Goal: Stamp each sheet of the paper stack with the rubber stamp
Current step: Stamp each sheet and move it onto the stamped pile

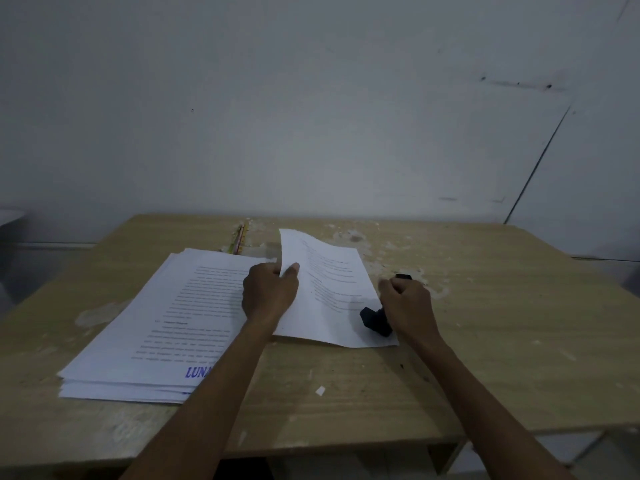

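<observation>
A thick paper stack (pixel 149 327) lies on the left of the wooden table (pixel 485 341); its top sheet bears printed text and a blue stamp mark (pixel 198 371) near its front edge. My left hand (pixel 269 292) pinches the left edge of a single printed sheet (pixel 332 289), which lies to the right of the stack with its far end curled up. My right hand (pixel 407 306) grips the black rubber stamp (pixel 375 320), whose base sits on the sheet's near right corner. A small black piece (pixel 403 276) shows just beyond my fist; I cannot tell whether it belongs to the stamp.
A thin yellow and pink stick-like object (pixel 239 239) lies at the table's far edge behind the stack. The tabletop is scuffed with pale patches, and a small paper scrap (pixel 320 390) lies near the front. A grey wall stands close behind the table.
</observation>
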